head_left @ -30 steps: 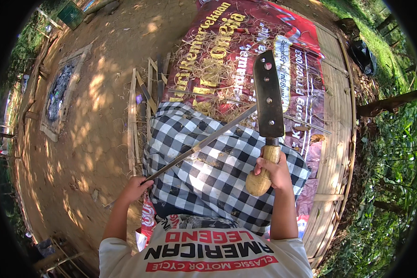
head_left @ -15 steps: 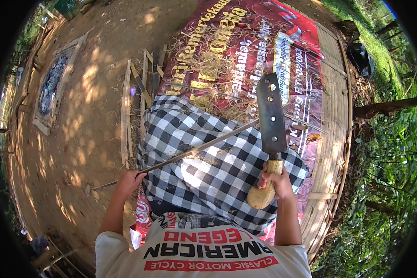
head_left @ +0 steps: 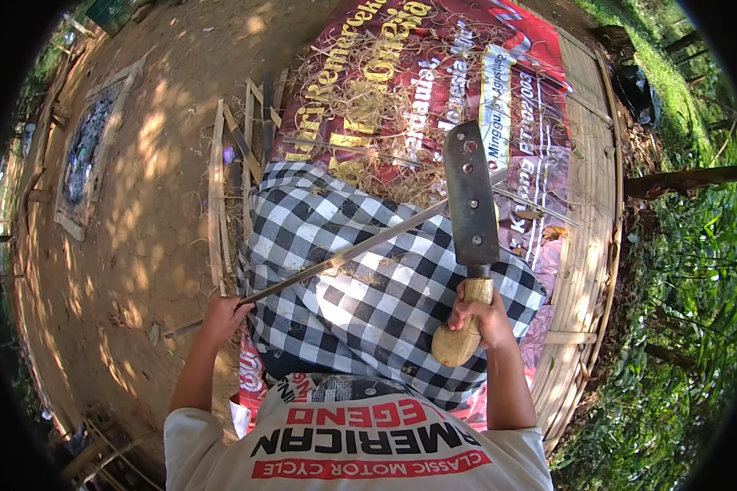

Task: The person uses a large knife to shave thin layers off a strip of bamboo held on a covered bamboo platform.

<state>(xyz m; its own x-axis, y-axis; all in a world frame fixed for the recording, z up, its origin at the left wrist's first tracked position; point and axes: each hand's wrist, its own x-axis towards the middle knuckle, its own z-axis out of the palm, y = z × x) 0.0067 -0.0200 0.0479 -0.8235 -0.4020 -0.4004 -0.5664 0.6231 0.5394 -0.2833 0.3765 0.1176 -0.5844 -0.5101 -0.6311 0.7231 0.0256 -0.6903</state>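
While the left hand [head_left: 223, 317] pinches: a slim bamboo strip [head_left: 336, 262], slanting through centre frame over the checked cloth [head_left: 360, 303].
Right hand [head_left: 490, 321]: wrapped round the wooden handle [head_left: 456, 345] of a holed cleaver [head_left: 472, 221], right of centre, tip up-frame.
Shavings [head_left: 368, 102]: strewn over the banner [head_left: 543, 69], top centre; suggests paring in hand.
Next stroke: calls, I'd judge, for a firm pinch and a steady edge.
Crossing point: hidden by the cleaver; contact can't be told.
Since a second ago: cleaver lower in frame, left hand edged leftward.

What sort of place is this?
Likely a rural outdoor work spot: there's bare earth ground, a slatted platform, probably bamboo, under a banner strewn with pale shavings, and green plants alongside.
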